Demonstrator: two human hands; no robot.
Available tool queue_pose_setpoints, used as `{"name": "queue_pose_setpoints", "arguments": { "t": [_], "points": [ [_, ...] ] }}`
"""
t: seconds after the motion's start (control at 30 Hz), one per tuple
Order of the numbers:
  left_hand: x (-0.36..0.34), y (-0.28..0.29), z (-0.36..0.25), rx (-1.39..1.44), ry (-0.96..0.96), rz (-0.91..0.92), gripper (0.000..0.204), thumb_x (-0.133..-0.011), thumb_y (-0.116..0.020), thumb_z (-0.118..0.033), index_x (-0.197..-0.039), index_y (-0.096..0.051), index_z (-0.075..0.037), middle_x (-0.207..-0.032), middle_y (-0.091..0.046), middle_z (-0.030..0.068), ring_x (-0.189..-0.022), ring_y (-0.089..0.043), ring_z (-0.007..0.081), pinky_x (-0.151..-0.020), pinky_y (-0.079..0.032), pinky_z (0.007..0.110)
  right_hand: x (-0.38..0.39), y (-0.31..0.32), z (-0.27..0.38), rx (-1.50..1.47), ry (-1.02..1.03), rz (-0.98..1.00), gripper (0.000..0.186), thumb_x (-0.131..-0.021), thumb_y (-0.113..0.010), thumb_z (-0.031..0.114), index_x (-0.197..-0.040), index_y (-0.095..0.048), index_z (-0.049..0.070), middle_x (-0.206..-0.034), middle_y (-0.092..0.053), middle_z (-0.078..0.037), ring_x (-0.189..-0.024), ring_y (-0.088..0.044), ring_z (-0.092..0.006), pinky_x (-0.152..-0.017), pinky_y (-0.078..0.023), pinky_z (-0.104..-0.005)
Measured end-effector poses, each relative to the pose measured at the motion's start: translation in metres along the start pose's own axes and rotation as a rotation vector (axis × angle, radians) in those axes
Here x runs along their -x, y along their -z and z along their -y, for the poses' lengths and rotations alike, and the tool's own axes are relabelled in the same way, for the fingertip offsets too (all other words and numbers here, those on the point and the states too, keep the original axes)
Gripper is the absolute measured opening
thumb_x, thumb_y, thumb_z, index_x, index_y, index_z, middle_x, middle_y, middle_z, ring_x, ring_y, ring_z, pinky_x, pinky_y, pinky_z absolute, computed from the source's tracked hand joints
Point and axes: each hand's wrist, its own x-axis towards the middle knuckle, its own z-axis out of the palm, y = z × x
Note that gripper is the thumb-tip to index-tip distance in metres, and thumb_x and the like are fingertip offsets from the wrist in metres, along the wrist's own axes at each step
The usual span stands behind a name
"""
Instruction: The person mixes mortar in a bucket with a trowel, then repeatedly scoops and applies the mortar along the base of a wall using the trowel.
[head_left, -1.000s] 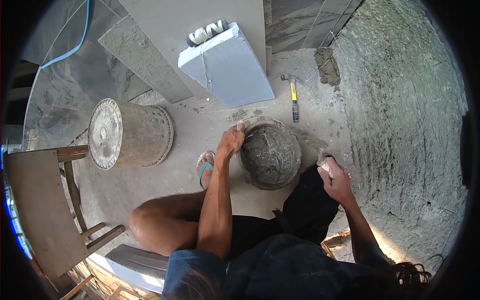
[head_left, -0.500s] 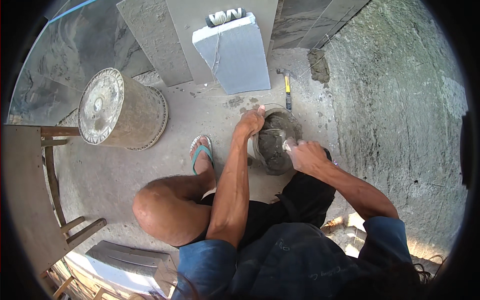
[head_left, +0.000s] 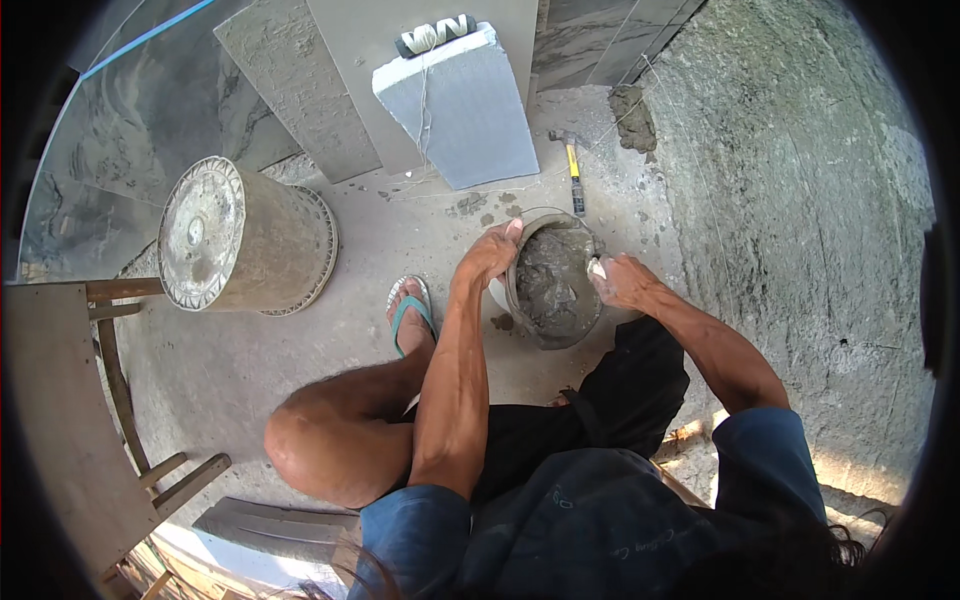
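Observation:
A bucket (head_left: 513, 295) of wet grey mortar (head_left: 552, 285) stands on the floor in front of me, tilted a little. My left hand (head_left: 490, 254) is closed on its left rim, thumb on top. At the right rim my right hand (head_left: 627, 282) is closed around a pale-handled tool (head_left: 598, 268). The tool's working end cannot be made out against the mortar, so its exact kind does not show.
A hammer (head_left: 574, 175) lies just beyond the bucket. A pale foam block (head_left: 465, 110) with a string-wound roll (head_left: 437, 36) on top leans against tiles. At left are an upturned bucket (head_left: 255, 235) and a wooden bench (head_left: 70, 400). Rough concrete (head_left: 800, 220) spreads right.
My right hand has moved right, from over the mortar to the bucket's right rim, with the tool. My left hand stays on the left rim. The view has shifted slightly.

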Motion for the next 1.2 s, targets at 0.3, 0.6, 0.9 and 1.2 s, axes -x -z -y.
{"name": "queue_pose_setpoints", "arguments": {
  "t": [0.3, 0.6, 0.9, 1.2],
  "points": [
    [0.000, 0.004, 0.004, -0.033, 0.034, 0.013, 0.061, -0.106, -0.034, -0.049, -0.117, -0.062, 0.004, -0.094, -0.068, 0.0158, -0.072, -0.062, 0.0234, -0.061, -0.053, 0.037, -0.003, -0.009, 0.020, -0.166, 0.019, 0.156, 0.038, -0.093, -0.057, 0.029, -0.101, -0.063, -0.008, -0.085, -0.066, -0.032, -0.083, -0.067, -0.0480, -0.075, -0.054, -0.0506],
    [0.000, 0.013, 0.005, 0.025, 0.077, -0.025, 0.066, -0.102, -0.036, -0.062, -0.115, -0.066, -0.005, -0.085, -0.064, 0.0038, -0.070, -0.054, 0.0153, -0.057, -0.044, 0.031, 0.097, -0.044, 0.085, 0.079, -0.074, -0.191, 0.036, -0.088, -0.061, 0.017, -0.119, -0.051, 0.002, -0.093, -0.066, -0.023, -0.079, -0.068, -0.0421, -0.069, -0.054, -0.0512],
    [0.011, 0.010, -0.013, 0.036, 0.178, -0.011, 0.065, -0.103, -0.034, -0.057, -0.126, -0.061, -0.002, -0.102, -0.066, 0.0124, -0.080, -0.060, 0.0218, -0.060, -0.051, 0.037, 0.098, -0.014, 0.052, -0.233, -0.319, -0.116, 0.035, -0.087, -0.057, 0.025, -0.109, -0.056, -0.003, -0.082, -0.066, -0.031, -0.082, -0.065, -0.0512, -0.080, -0.052, -0.0574],
    [0.009, 0.007, -0.012, 0.011, 0.196, 0.078, 0.066, -0.103, -0.032, -0.056, -0.134, -0.055, -0.003, -0.128, -0.061, 0.0178, -0.104, -0.061, 0.0313, -0.068, -0.056, 0.043, 0.041, -0.064, 0.052, -0.546, -0.164, 0.213, 0.033, -0.091, -0.056, 0.029, -0.098, -0.064, -0.002, -0.089, -0.066, -0.025, -0.087, -0.065, -0.0423, -0.081, -0.050, -0.0486]
  ]
}}
